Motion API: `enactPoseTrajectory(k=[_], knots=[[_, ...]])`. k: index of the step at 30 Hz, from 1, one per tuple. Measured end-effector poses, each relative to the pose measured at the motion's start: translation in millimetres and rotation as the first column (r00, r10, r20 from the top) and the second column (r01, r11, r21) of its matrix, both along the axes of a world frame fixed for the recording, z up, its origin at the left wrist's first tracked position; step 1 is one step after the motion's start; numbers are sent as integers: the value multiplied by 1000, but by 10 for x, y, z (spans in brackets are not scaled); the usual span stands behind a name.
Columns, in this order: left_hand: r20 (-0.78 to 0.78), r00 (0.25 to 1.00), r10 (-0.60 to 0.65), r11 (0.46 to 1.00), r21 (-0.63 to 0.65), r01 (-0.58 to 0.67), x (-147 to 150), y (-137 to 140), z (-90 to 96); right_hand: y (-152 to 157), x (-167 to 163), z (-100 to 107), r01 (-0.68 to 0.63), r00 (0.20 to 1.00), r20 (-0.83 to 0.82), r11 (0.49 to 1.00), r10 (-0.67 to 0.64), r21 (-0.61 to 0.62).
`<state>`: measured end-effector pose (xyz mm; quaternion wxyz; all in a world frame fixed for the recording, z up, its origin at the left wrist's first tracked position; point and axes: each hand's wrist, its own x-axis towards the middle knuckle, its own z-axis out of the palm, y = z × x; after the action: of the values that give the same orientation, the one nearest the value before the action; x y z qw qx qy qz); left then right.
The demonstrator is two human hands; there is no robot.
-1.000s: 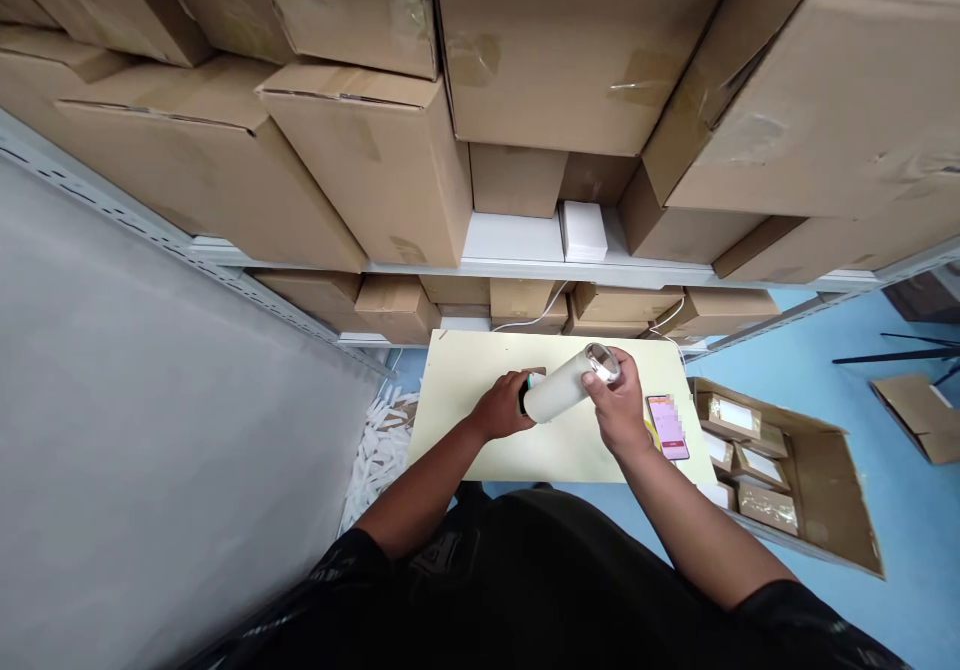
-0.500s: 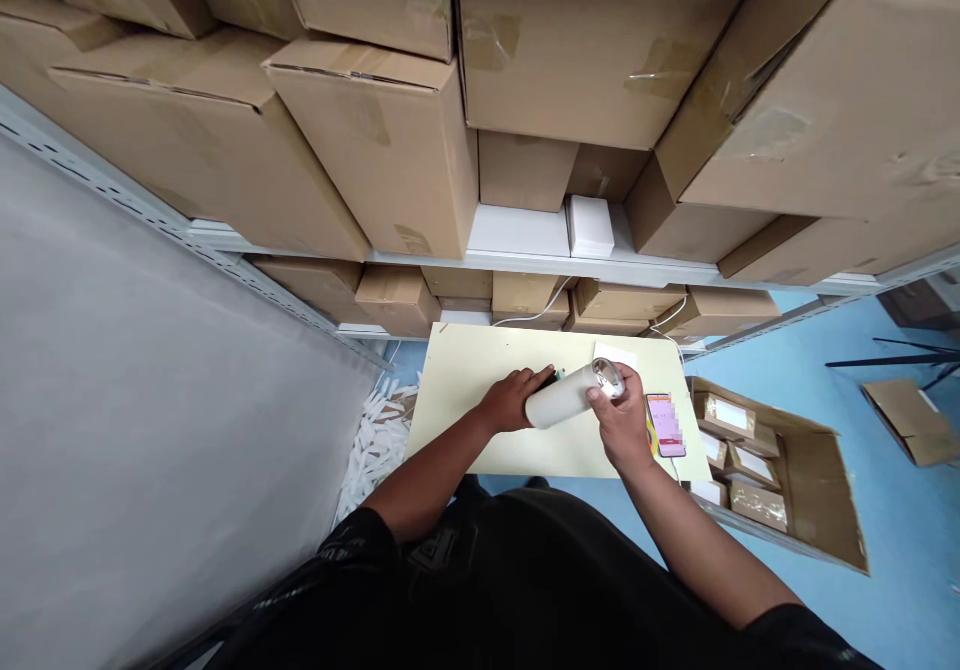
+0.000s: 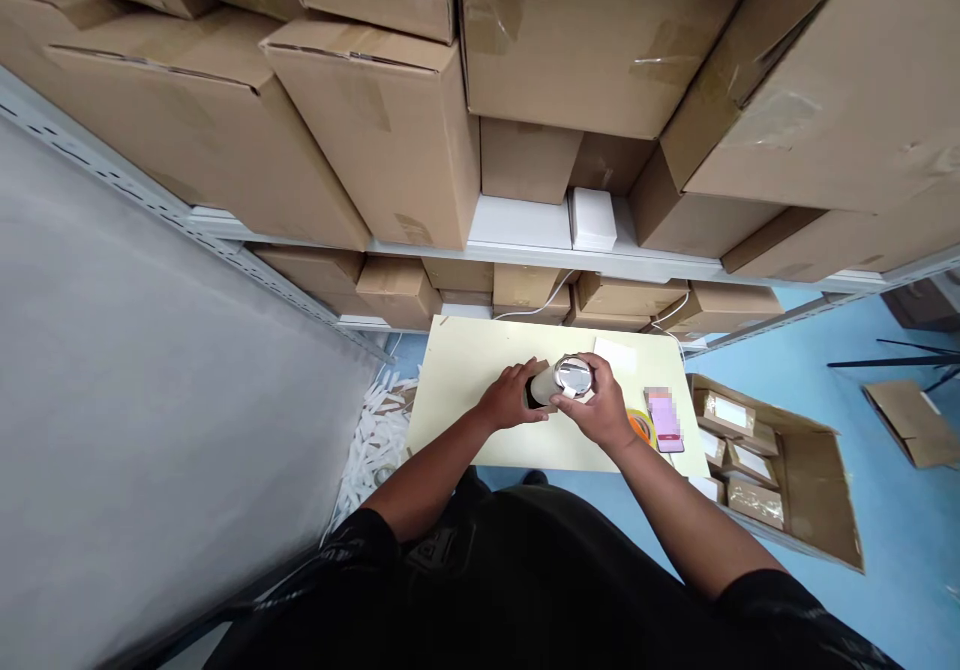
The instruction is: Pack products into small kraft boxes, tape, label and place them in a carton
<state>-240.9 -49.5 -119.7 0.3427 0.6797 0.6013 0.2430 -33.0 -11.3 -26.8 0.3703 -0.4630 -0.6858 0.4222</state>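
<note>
A white tumbler (image 3: 545,385) with a clear-topped lid (image 3: 574,376) is tilted over the table, its lid end towards me. My right hand (image 3: 602,412) is closed around the lid end, thumb at the near side. Close to the tumbler's lower end, my left hand (image 3: 508,399) has its fingers and thumb curled to either side of what looks like a small brown cardboard box (image 3: 553,406). Most of that cardboard is hidden behind the tumbler and hand. A dark patch shows between the left fingers and thumb.
On the pale table (image 3: 457,430) lie a phone (image 3: 665,420), a tape roll (image 3: 641,427) and white paper (image 3: 616,353). An open carton (image 3: 821,490) with several small boxes stands at right. Shelves (image 3: 517,223) of cartons rise ahead; white scraps (image 3: 367,430) lie left.
The tumbler has swung left and its lid now faces up towards me. My right hand moved left with it. Brown cardboard now shows by the left hand, and the tape roll is uncovered.
</note>
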Motion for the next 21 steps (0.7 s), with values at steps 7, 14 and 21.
enactPoseTrajectory(k=[7, 14, 21], knots=[[60, 997, 49, 999, -21, -48, -44, -47, -47, 43, -42, -208, 21, 999, -33, 999, -22, -49], [87, 994, 60, 998, -2, -60, -10, -53, -93, 20, -104, -315, -42, 966, 258, 996, 20, 81], [69, 997, 43, 996, 78, -49, 30, -96, -240, -5, -233, -815, -179, 842, 535, 969, 63, 169]])
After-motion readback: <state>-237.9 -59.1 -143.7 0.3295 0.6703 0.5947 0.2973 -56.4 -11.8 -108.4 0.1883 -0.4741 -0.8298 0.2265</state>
